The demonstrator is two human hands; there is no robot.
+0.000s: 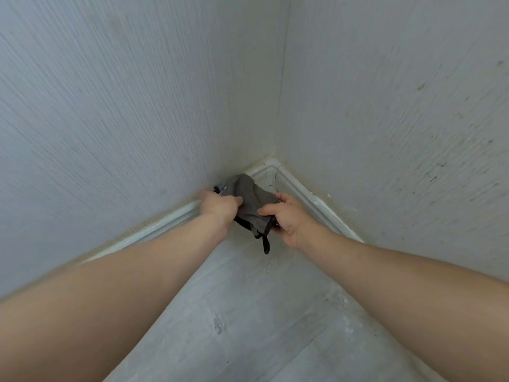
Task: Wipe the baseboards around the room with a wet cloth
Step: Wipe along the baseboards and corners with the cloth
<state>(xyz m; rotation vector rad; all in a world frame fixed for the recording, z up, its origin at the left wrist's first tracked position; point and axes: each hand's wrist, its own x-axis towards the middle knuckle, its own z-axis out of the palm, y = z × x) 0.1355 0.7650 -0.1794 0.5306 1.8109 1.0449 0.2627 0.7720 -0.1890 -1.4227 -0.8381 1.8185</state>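
Baseboards run along both walls and meet at the room corner in the center of the frame, above the grey floor. The grey cloth sits just below that corner, bunched between both hands, with a dark strap hanging from its lower edge. Progress cannot be read from the trim: no wet streak is visible on either run, so the wiped length is unknown. The corner piece appears to be the section in hand, and the run toward lower right likely remains. The left hand grips the cloth's left edge, close against the left baseboard. The right hand pinches the cloth's right side between thumb and curled fingers.
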